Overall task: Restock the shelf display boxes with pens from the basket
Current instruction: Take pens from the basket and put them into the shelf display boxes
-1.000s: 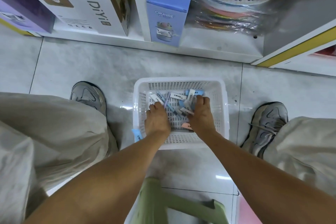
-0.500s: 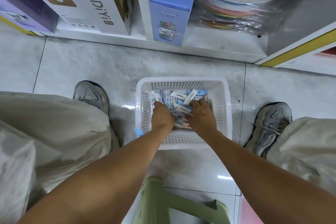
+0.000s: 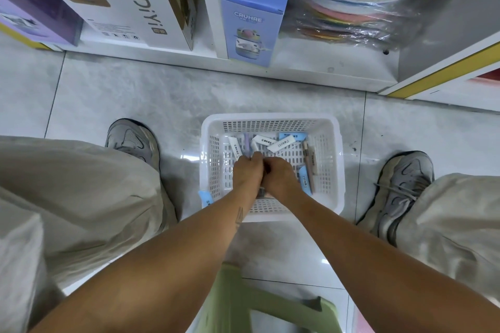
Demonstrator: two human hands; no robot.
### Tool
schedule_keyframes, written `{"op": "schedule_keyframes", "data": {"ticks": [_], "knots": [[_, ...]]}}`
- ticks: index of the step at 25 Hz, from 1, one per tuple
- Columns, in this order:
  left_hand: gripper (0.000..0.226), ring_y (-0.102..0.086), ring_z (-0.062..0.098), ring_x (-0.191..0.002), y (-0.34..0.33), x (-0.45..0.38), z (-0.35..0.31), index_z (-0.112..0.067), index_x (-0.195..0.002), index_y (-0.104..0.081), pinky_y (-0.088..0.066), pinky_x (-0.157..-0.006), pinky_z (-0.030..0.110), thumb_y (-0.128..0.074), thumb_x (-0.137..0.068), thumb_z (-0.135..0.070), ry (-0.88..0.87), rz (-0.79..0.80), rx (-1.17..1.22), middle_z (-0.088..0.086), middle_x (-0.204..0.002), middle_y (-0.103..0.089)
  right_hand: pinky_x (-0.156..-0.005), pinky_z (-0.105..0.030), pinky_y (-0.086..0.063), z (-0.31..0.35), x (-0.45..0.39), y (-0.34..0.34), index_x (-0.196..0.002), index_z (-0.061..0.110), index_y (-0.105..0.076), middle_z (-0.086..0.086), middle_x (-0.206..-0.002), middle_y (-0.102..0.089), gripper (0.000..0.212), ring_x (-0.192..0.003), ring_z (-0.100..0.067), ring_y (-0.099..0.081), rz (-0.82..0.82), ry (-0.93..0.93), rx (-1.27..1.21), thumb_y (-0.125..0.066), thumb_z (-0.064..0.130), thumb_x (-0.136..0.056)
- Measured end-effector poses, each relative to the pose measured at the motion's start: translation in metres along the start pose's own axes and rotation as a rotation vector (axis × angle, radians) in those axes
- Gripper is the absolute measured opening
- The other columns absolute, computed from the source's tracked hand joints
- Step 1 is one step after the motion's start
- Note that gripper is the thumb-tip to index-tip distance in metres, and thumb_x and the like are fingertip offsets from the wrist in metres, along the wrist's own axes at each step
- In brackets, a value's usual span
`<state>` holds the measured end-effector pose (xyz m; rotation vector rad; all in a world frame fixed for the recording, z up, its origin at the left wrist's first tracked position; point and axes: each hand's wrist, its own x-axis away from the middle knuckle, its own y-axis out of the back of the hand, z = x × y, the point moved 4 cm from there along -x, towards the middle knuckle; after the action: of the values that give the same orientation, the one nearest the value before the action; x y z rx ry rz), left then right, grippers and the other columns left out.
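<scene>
A white plastic basket [image 3: 335, 170] stands on the floor between my feet. Loose pens [image 3: 278, 143] with white, blue and purple barrels lie along its far wall and right side. Both my hands are down inside it, pressed side by side. My left hand [image 3: 247, 170] grips a bunch of pens whose tips stick out past its knuckles. My right hand [image 3: 280, 177] is curled around the same bunch from the right. The pens under my hands are hidden.
One blue pen [image 3: 205, 199] lies on the floor by the basket's left wall. A white shelf [image 3: 297, 73] ahead holds a blue CRUHRE box [image 3: 254, 13], a white DiYi box [image 3: 130, 3] and bagged goods. A green stool [image 3: 270, 305] stands under my arms.
My hands have come together from the basket's sides to its middle, sweeping scattered pens into one bunch. A few pens stayed along the far and right walls.
</scene>
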<state>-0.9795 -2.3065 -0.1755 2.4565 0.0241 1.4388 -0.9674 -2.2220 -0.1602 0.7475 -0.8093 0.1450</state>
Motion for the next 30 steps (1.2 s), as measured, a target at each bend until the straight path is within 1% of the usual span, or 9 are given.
{"op": "schedule_keyframes", "data": {"ticks": [4, 6, 9, 12, 15, 19, 22, 27, 30], "knots": [[0.025, -0.07, 0.021, -0.075, 0.009, -0.003, 0.001, -0.01, -0.102, -0.064, -0.059, -0.059, 0.033, -0.066, -0.087, -0.03, 0.127, -0.04, 0.184, 0.006, -0.087, -0.071, -0.074, -0.031, -0.053, 0.003, 0.017, 0.01, -0.091, 0.015, -0.071, -0.004, -0.087, -0.072, 0.015, -0.084, -0.021, -0.069, 0.179, 0.102, -0.283, -0.069, 0.004, -0.081], [0.02, -0.068, 0.017, -0.069, 0.019, -0.007, 0.0, -0.009, -0.102, -0.063, -0.054, -0.052, 0.028, -0.063, -0.088, -0.023, 0.053, -0.06, 0.035, 0.005, -0.084, -0.069, -0.081, -0.031, -0.059, -0.01, 0.022, 0.024, -0.094, 0.028, -0.076, -0.001, -0.093, -0.076, 0.022, -0.087, -0.017, -0.072, 0.206, 0.132, -0.325, -0.076, 0.012, -0.08], [0.017, -0.061, 0.013, -0.062, 0.033, -0.005, -0.008, -0.013, -0.1, -0.058, -0.049, -0.047, 0.026, -0.059, -0.091, -0.027, -0.184, -0.113, -0.343, 0.001, -0.081, -0.062, -0.076, -0.037, -0.061, -0.034, 0.018, 0.05, -0.117, 0.013, -0.063, -0.009, -0.114, -0.064, 0.026, -0.087, -0.025, -0.069, -0.206, 0.089, 0.244, -0.064, 0.012, -0.091], [0.022, -0.061, 0.023, -0.08, 0.039, 0.003, -0.013, -0.006, -0.104, -0.059, -0.057, -0.068, 0.036, -0.061, -0.09, -0.024, -0.407, -0.228, -0.607, 0.007, -0.102, -0.052, -0.073, -0.037, -0.06, -0.047, 0.022, 0.049, -0.134, 0.001, -0.039, -0.017, -0.125, -0.045, 0.053, -0.09, -0.03, -0.065, -0.299, 0.05, 0.525, -0.065, 0.009, -0.089], [0.028, -0.054, 0.028, -0.096, 0.034, 0.002, -0.016, 0.003, -0.116, -0.057, -0.055, -0.085, 0.035, -0.061, -0.09, -0.007, -0.477, -0.265, -0.749, 0.015, -0.122, -0.04, -0.072, -0.041, -0.061, -0.05, 0.021, 0.037, -0.144, -0.002, -0.026, -0.019, -0.125, -0.044, 0.066, -0.09, -0.03, -0.065, -0.286, -0.008, 0.519, -0.062, 0.014, -0.091], [0.036, -0.042, 0.03, -0.116, 0.025, -0.005, -0.027, 0.003, -0.122, -0.053, -0.048, -0.096, 0.034, -0.058, -0.087, 0.005, -0.441, -0.239, -0.835, 0.02, -0.129, -0.038, -0.066, -0.037, -0.055, -0.049, 0.014, 0.028, -0.127, 0.001, -0.04, -0.016, -0.116, -0.05, 0.037, -0.088, -0.033, -0.067, -0.308, -0.078, 0.331, -0.056, 0.011, -0.095], [0.036, -0.045, 0.029, -0.112, 0.025, -0.013, -0.031, 0.002, -0.123, -0.053, -0.047, -0.095, 0.033, -0.058, -0.087, 0.006, -0.435, -0.229, -0.878, 0.019, -0.128, -0.039, -0.068, -0.036, -0.053, -0.051, 0.008, 0.026, -0.123, 0.002, -0.045, -0.014, -0.114, -0.055, 0.028, -0.089, -0.031, -0.066, -0.255, -0.026, 0.363, -0.052, 0.01, -0.097], [0.034, -0.054, 0.027, -0.095, 0.018, -0.016, -0.028, -0.001, -0.122, -0.045, -0.052, -0.078, 0.033, -0.055, -0.09, 0.0, -0.541, -0.161, -0.982, 0.018, -0.115, -0.05, -0.067, -0.031, -0.052, -0.046, -0.002, 0.029, -0.099, 0.013, -0.059, 0.001, -0.082, -0.056, 0.013, -0.081, -0.023, -0.065, -0.109, 0.022, 0.411, -0.064, 0.013, -0.087], [0.04, -0.059, 0.023, -0.071, 0.018, -0.014, -0.021, -0.014, -0.114, -0.034, -0.048, -0.051, 0.033, -0.06, -0.087, -0.001, -0.543, -0.038, -0.792, 0.01, -0.097, -0.056, -0.054, -0.023, -0.042, -0.04, -0.012, 0.036, -0.073, 0.018, -0.052, 0.006, -0.067, -0.051, 0.019, -0.064, -0.014, -0.057, -0.021, 0.003, 0.271, -0.069, 0.018, -0.083]]}}
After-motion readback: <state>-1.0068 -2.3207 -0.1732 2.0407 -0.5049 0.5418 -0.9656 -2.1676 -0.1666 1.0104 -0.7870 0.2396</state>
